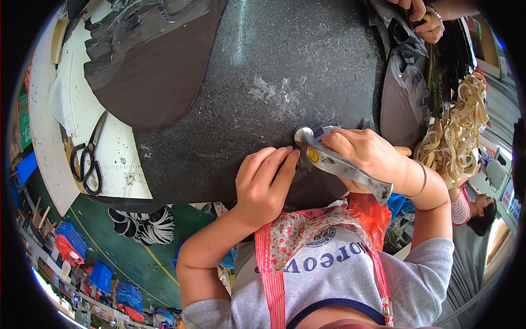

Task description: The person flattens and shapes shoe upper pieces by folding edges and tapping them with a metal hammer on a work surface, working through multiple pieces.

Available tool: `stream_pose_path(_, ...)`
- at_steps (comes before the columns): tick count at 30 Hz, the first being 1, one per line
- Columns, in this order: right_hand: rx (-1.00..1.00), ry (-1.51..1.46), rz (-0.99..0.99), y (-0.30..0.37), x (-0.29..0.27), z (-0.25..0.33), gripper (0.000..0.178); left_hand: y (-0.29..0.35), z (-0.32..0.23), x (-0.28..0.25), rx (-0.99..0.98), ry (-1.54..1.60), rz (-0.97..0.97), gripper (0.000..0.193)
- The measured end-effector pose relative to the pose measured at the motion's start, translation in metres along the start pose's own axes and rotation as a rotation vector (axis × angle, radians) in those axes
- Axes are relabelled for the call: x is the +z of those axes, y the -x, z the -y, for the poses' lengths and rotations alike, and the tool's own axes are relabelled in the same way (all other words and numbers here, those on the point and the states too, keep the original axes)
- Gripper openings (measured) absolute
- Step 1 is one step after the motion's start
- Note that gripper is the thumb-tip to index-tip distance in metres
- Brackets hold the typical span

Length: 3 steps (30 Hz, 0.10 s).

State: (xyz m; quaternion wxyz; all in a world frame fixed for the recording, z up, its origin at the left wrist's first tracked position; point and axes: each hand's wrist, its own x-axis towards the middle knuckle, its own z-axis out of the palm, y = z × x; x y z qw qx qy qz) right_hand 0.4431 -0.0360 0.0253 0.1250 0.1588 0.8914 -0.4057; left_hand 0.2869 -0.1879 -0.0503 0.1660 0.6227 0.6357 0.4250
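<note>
My right hand point(370, 156) is wrapped around a hammer point(350, 169) with a long curved metal head. Its round face point(303, 136) is down by the black work surface point(246, 82), and the end of a wooden handle point(404, 151) shows past the hand. Just left of the hammer face, my left hand point(263, 181) has its fingers drawn together, tips pressed down at the work. What is under those fingertips is hidden. A dark sheet piece point(315, 189) lies below the hammer at the near edge, partly covered by my hands.
Black-handled scissors point(90, 156) lie on a white board point(123, 159) at left. A brown-black sheet point(159, 82) covers the far left. Another person's hands point(430, 24) work at the far right, above grey scraps point(405, 88) and a heap of tan strips point(455, 126).
</note>
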Motion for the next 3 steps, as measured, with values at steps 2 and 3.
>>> stream_pose_path(2, -0.003, 0.004, -0.002, 0.0018, 0.001, -0.0014, 0.044, 0.0013, -0.0001, 0.0003, -0.002, 0.08, -0.006, 0.021)
stream_pose_path(3, -0.01, 0.005, -0.006, 0.0018, 0.0017, -0.0026, 0.045, 0.0035, 0.0004, -0.0003, -0.005, 0.089, 0.032, 0.022)
